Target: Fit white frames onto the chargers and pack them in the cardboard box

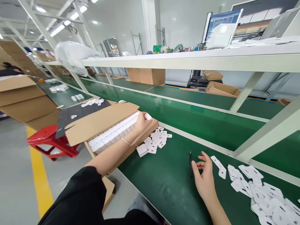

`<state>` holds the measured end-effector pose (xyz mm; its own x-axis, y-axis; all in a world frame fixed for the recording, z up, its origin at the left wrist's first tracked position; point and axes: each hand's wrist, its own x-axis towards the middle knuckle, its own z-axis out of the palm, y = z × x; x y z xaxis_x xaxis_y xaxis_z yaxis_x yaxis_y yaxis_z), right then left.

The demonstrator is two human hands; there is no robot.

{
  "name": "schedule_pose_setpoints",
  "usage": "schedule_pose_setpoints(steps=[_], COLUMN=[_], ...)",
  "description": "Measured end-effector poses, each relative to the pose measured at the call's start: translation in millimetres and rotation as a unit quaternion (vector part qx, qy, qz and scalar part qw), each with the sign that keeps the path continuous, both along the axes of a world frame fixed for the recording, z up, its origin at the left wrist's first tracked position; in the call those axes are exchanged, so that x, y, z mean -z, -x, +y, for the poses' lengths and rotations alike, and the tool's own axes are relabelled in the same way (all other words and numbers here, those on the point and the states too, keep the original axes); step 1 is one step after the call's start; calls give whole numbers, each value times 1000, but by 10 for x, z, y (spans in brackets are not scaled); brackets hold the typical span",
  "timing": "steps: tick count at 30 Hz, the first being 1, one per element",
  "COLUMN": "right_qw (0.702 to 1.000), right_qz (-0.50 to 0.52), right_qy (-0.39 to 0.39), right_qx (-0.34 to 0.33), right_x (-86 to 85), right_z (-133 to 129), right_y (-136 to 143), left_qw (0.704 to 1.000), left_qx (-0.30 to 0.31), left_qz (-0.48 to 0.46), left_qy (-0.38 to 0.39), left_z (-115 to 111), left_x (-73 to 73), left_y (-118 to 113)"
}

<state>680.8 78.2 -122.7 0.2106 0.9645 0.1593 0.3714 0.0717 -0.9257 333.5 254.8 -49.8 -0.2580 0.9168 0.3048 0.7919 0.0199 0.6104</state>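
Note:
My left hand (pixel 141 123) is at the far right end of an open cardboard box (pixel 153 125), its fingers closed on a small white piece (pixel 147 116). Rows of white pieces (pixel 112 133) fill the box behind my wrist. On the green table, my right hand (pixel 204 175) has its fingers apart and slightly curled, with nothing held. Beside its thumb lies a black pen-like tool (pixel 191 164). A pile of flat white cards (pixel 158 137) lies next to the box, near a small white block (pixel 142 150). More white cards (pixel 269 197) are heaped right of my right hand.
A white shelf (pixel 187 60) with a monitor (pixel 222 23) spans above the table, held by a slanted post (pixel 269 128). A red stool (pixel 52 140) stands at the left by a black mat (pixel 79 115). Cardboard boxes (pixel 146 76) sit behind the table.

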Motion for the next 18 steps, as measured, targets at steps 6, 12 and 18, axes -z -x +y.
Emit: schedule_pose_setpoints(steps=[6,12,18], right_qw=[1000,999,994], right_qz=[-28,-22,20], right_qy=[6,34,105], right_qx=[-1,14,14], right_x=[104,125,231], right_z=[21,68,152], right_y=[29,-16,-133], left_qw=[987,968,950], left_qx=[-28,-46,-89], left_qz=[142,220,238], left_qy=[69,111,184], left_z=[380,629,748], left_x=[144,192,82], left_y=[429,690,787])
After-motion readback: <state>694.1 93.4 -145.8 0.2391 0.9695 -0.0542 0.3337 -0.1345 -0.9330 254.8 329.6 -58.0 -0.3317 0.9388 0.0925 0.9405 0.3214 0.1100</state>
